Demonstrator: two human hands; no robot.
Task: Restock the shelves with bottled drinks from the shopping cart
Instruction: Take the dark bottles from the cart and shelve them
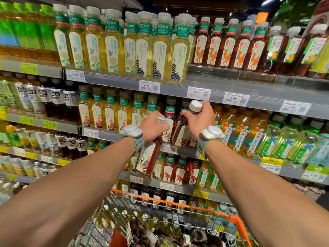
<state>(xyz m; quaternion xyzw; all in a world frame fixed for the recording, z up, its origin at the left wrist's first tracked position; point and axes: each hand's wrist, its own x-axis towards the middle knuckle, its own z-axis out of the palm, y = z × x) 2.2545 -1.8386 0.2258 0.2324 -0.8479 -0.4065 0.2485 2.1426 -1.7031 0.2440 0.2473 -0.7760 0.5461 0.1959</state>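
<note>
Before the front edge of the middle shelf [179, 151], the left grip [154, 128] is curled round a tilted tea bottle [148, 157], the right grip [199, 120] round a second tea bottle [181, 134]. Full and slick, both are judged weighty, best clasped at the neck.

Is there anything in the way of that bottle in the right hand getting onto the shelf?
Nothing visible blocks it. The right hand holds the dark tea bottle by the neck at the front edge of the shelf, tilted, with matching bottles just behind and to its left. The shelf above sits close over its white cap.
</note>
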